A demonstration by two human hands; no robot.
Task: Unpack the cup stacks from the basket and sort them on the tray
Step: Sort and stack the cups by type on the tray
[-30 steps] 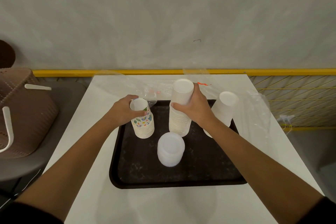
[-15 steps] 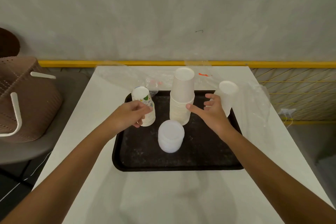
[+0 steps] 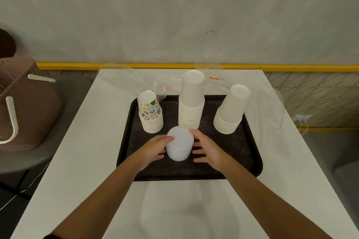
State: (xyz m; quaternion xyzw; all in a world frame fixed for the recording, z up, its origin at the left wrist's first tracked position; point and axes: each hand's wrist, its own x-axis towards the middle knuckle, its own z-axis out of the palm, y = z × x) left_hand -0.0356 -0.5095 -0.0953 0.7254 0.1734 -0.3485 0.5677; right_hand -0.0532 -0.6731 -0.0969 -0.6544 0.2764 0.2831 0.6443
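Observation:
Upside-down cup stacks stand on a black tray [image 3: 250, 153]. A patterned stack [image 3: 150, 115] is at the back left, a tall white stack [image 3: 191, 103] at the back middle and a shorter white stack [image 3: 230, 111] at the back right. A low stack of translucent white cups [image 3: 179, 146] stands in the front middle. My left hand [image 3: 154, 150] is at its left side, with the thumb touching its top edge. My right hand [image 3: 208, 150] is at its right side with fingers spread and straight, its thumb at the stack's upper edge.
The tray lies on a white table [image 3: 87, 161]. Clear plastic wrap [image 3: 268, 106] lies behind and to the right of the tray. A brown woven basket [image 3: 29, 114] with white handles sits on a grey seat to the left. A yellow rail runs along the wall.
Both hands let go of the patterned and tall white stacks and moved toward me, down to either side of the translucent stack. The camera view tilted slightly.

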